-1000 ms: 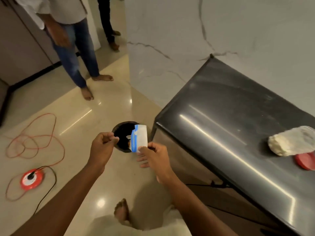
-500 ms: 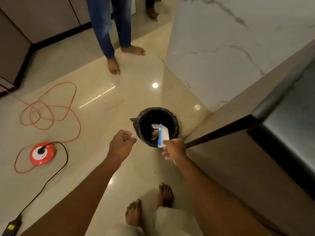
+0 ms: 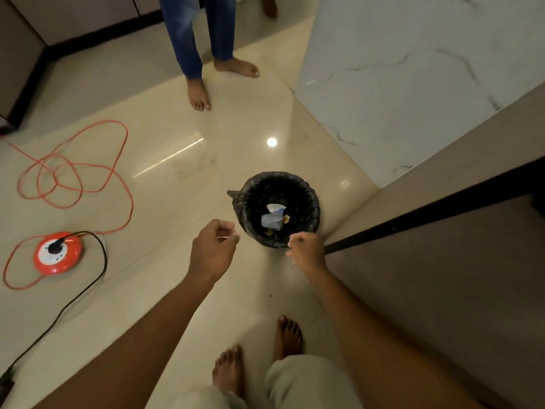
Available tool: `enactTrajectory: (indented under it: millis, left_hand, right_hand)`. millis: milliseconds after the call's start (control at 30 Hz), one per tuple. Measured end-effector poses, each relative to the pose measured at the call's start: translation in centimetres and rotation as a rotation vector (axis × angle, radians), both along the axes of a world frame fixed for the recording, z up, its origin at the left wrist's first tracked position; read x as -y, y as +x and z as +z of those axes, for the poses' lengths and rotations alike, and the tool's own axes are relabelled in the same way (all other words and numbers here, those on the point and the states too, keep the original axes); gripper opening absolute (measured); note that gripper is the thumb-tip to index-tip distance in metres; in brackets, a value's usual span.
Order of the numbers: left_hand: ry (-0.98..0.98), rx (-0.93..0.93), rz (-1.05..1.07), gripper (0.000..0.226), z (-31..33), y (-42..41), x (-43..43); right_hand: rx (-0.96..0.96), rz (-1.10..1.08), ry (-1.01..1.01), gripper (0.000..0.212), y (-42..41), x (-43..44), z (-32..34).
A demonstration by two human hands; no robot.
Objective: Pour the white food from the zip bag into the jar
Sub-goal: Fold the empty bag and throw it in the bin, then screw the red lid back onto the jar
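Note:
The empty white and blue zip bag [image 3: 272, 218] lies crumpled inside a small bin lined with a black bag [image 3: 313, 202] on the floor. My right hand [image 3: 306, 250] hovers just over the bin's near rim, fingers loosely curled, holding nothing. My left hand [image 3: 213, 249] hangs to the left of the bin, also loosely curled and holding nothing. The jar and the white food are out of view.
The dark counter edge [image 3: 427, 214] and its side panel rise at the right. A red cable reel [image 3: 57, 252] with an orange cord [image 3: 73, 166] and a black cord [image 3: 88, 287] lies at the left. Another person's bare feet [image 3: 199, 93] stand beyond the bin.
The view swung down from the counter to the floor. My right hand carried the zip bag over the bin and let it go; the bag now lies inside.

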State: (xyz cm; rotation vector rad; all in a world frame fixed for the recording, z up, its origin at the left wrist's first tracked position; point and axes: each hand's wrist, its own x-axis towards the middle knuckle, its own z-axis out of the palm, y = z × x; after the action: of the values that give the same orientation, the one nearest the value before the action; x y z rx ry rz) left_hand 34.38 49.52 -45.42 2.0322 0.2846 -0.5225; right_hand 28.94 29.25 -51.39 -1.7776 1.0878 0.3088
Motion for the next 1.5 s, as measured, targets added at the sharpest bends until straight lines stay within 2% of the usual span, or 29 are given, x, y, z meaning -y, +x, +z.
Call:
enactTrajectory:
  millis: [100, 300, 467, 600, 700, 833, 1167, 1300, 1400, 1500]
  left_hand:
    - [0.025, 0.052, -0.095, 0.017, 5.1, -1.9, -0.4]
    - [0.072, 0.204, -0.352, 0.036, 19.4, -6.0, 0.3]
    - [0.007, 0.319, -0.512, 0.036, 29.6, -10.1, 2.4]
    - [-0.109, 0.407, -0.643, 0.036, 34.3, -12.6, 6.2]
    - [-0.152, 0.473, -0.751, 0.034, 36.9, -14.7, 9.9]
    - [-0.239, 0.566, -0.88, 0.034, 39.6, -17.8, 15.3]
    - [-0.346, 0.607, -1.123, 0.037, 41.4, -25.9, 31.9]
    - [-0.341, 0.584, -1.192, 0.048, 41.5, -28.8, 38.7]
    - [-0.327, 0.528, -1.218, 0.065, 41.3, -30.5, 43.3]
    - [-0.301, 0.436, -1.224, 0.091, 41.1, -32.0, 47.2]
  right_hand:
    - [0.089, 0.206, -0.209, 0.029, -3.8, -1.5, 7.1]
    - [0.221, 0.36, -0.392, 0.037, -11.3, -2.5, 24.3]
    - [0.269, 0.309, -0.574, 0.038, -17.5, -1.4, 36.3]
    - [0.349, 0.219, -0.705, 0.04, -21.8, 1.2, 42.0]
    - [0.334, 0.111, -0.801, 0.039, -25.3, 3.3, 43.9]
    - [0.359, -0.159, -0.894, 0.035, -30.3, 6.3, 45.6]
    - [0.248, -0.429, -0.999, 0.034, -42.1, 19.1, 47.7]
    - [0.206, -0.442, -1.019, 0.038, -45.7, 26.1, 47.8]
    - [0.118, -0.444, -0.995, 0.038, -47.2, 31.4, 47.5]
    - [0.041, -0.38, -0.874, 0.056, -48.2, 36.7, 47.3]
